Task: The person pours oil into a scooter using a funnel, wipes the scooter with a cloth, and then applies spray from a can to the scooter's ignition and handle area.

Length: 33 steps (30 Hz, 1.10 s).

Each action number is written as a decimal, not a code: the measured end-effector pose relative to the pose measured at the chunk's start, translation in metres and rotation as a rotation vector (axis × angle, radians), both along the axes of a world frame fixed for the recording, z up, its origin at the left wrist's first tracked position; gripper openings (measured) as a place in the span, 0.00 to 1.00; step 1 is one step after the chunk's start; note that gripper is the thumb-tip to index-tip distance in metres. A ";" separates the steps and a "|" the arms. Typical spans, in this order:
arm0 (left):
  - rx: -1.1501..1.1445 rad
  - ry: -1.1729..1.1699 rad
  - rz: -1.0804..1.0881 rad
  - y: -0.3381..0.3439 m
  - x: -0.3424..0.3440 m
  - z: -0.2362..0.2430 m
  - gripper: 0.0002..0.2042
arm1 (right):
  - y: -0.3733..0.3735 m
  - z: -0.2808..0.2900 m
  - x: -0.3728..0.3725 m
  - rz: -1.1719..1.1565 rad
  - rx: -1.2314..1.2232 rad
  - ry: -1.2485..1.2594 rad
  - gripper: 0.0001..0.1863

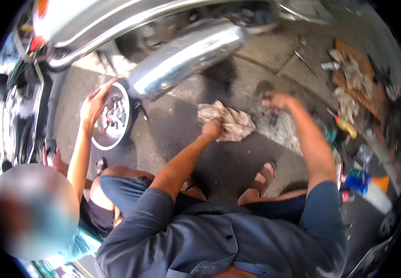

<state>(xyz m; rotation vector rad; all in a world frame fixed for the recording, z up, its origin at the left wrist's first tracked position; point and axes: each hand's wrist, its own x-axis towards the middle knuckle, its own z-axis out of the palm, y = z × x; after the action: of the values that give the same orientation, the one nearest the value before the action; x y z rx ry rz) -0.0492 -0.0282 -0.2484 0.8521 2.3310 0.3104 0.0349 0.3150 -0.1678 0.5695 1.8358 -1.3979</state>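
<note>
My left hand (213,129) is closed on a crumpled, stained pinkish rag (234,124) low over the floor, in front of my feet. Off to the right, my right hand (279,101) reaches forward with its fingers curled in. Its fingertips look dark and smeared, and what they hold, if anything, cannot be made out. Beyond both hands, a shiny metal exhaust muffler (186,58) slants under a vehicle. To the left, another person's hand (93,105) touches the rim of a round metal bowl (127,113) with several small parts inside.
A vehicle's chrome bumper (117,28) overhangs the far side. Hand tools (298,60) lie on the floor at the far right. Nearby are a brown board (356,78) with rags, a yellow-handled tool (346,126) and a blue-and-white bottle (369,192). The other person crouches close at my left.
</note>
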 end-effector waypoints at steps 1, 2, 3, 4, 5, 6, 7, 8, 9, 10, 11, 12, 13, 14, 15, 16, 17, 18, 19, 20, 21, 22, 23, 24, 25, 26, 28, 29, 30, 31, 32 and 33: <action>0.036 -0.122 0.081 0.022 -0.005 0.010 0.21 | -0.033 -0.022 0.005 -0.048 -0.073 0.038 0.28; 0.200 -0.319 0.444 -0.001 -0.027 -0.004 0.22 | -0.101 -0.032 -0.017 -0.032 -0.205 0.119 0.27; 0.341 -0.447 0.564 0.015 -0.035 0.008 0.23 | -0.141 -0.049 -0.021 -0.056 -0.276 0.152 0.25; 0.348 -0.365 0.462 0.051 -0.037 0.041 0.24 | -0.151 -0.064 -0.011 -0.363 -0.328 0.355 0.22; 0.301 -0.173 0.410 0.064 -0.041 0.071 0.19 | -0.170 -0.063 -0.021 -0.642 -0.411 0.581 0.19; 0.305 -0.138 0.309 0.048 -0.060 0.083 0.21 | -0.185 -0.049 -0.041 -0.686 -0.510 0.521 0.17; 0.300 -0.119 0.190 0.031 -0.076 0.093 0.24 | -0.196 -0.034 -0.050 -0.752 -0.597 0.445 0.16; 0.302 -0.106 0.233 0.007 -0.087 0.102 0.24 | -0.206 -0.022 -0.063 -0.754 -0.541 0.441 0.09; 0.232 -0.085 0.045 -0.012 -0.100 0.118 0.26 | -0.203 -0.020 -0.076 -0.724 -0.537 0.453 0.09; 0.163 -0.070 -0.149 -0.030 -0.110 0.137 0.28 | -0.193 -0.024 -0.086 -0.591 -0.451 0.530 0.10; -0.028 -0.237 -0.225 -0.032 -0.121 0.175 0.29 | -0.169 -0.031 -0.092 -0.476 -0.336 0.603 0.11; -0.002 -0.195 -0.333 -0.069 -0.133 0.177 0.27 | -0.173 -0.033 -0.100 -0.376 -0.185 0.618 0.14; -0.140 -0.131 -0.419 -0.097 -0.145 0.179 0.27 | -0.178 -0.036 -0.101 -0.343 -0.181 0.612 0.14; -0.264 -0.093 -0.457 -0.117 -0.153 0.188 0.26 | -0.176 -0.041 -0.097 -0.154 0.121 0.644 0.18; -0.293 -0.106 -0.415 -0.142 -0.165 0.193 0.26 | -0.176 -0.044 -0.090 0.038 0.416 0.669 0.23; -0.277 -0.015 -0.300 -0.167 -0.173 0.189 0.26 | -0.182 -0.045 -0.081 0.141 0.475 0.515 0.28; -0.256 0.087 -0.192 -0.187 -0.183 0.187 0.26 | -0.192 -0.056 -0.068 0.210 0.593 0.410 0.34; -0.096 0.287 0.023 -0.218 -0.185 0.167 0.28 | -0.208 -0.057 -0.053 0.352 0.616 0.366 0.36; 0.058 0.486 0.239 -0.245 -0.185 0.148 0.31 | -0.219 -0.066 -0.034 0.483 0.667 0.497 0.38; 0.127 0.664 0.375 -0.256 -0.187 0.134 0.32 | -0.220 -0.075 -0.020 0.565 0.691 0.561 0.35; 0.190 0.833 0.512 -0.265 -0.184 0.120 0.33 | -0.225 -0.070 -0.012 0.584 0.767 0.559 0.30; 0.154 0.706 0.630 -0.271 -0.182 0.109 0.34 | -0.221 -0.070 -0.003 0.536 0.768 0.565 0.28; 0.114 0.579 0.739 -0.273 -0.183 0.099 0.36 | -0.213 -0.068 0.002 0.484 0.769 0.574 0.25; -0.016 0.469 0.741 -0.286 -0.185 0.080 0.38 | -0.208 -0.056 0.003 0.493 0.790 0.549 0.26; -0.073 0.614 0.538 -0.273 -0.180 0.073 0.39 | -0.188 -0.040 0.009 0.479 0.838 0.491 0.27; -0.076 0.623 0.514 -0.251 -0.180 0.075 0.35 | -0.151 -0.038 0.017 0.551 0.888 0.565 0.30; 0.029 0.476 0.566 -0.275 -0.183 0.066 0.26 | -0.109 -0.016 0.025 0.663 1.098 0.617 0.28; 0.037 0.412 0.597 -0.286 -0.179 0.060 0.24 | -0.092 0.011 0.018 0.624 1.074 0.574 0.27; 0.047 0.467 0.550 -0.292 -0.175 0.051 0.22 | -0.075 0.038 0.013 0.572 1.047 0.534 0.25; 0.076 0.559 0.516 -0.292 -0.180 0.049 0.20 | -0.057 0.067 0.011 0.514 1.025 0.496 0.23; 0.092 0.560 0.525 -0.275 -0.179 0.057 0.20 | -0.035 0.090 0.018 0.488 1.132 0.633 0.24; 0.128 0.464 0.602 -0.264 -0.162 0.071 0.22 | -0.016 0.103 0.016 0.405 1.019 0.517 0.26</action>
<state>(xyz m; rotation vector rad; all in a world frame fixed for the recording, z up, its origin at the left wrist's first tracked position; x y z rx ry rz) -0.2108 -0.2917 -0.1776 0.2642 3.0047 0.5640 0.0508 0.2987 -0.0646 0.2695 2.8570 -0.2562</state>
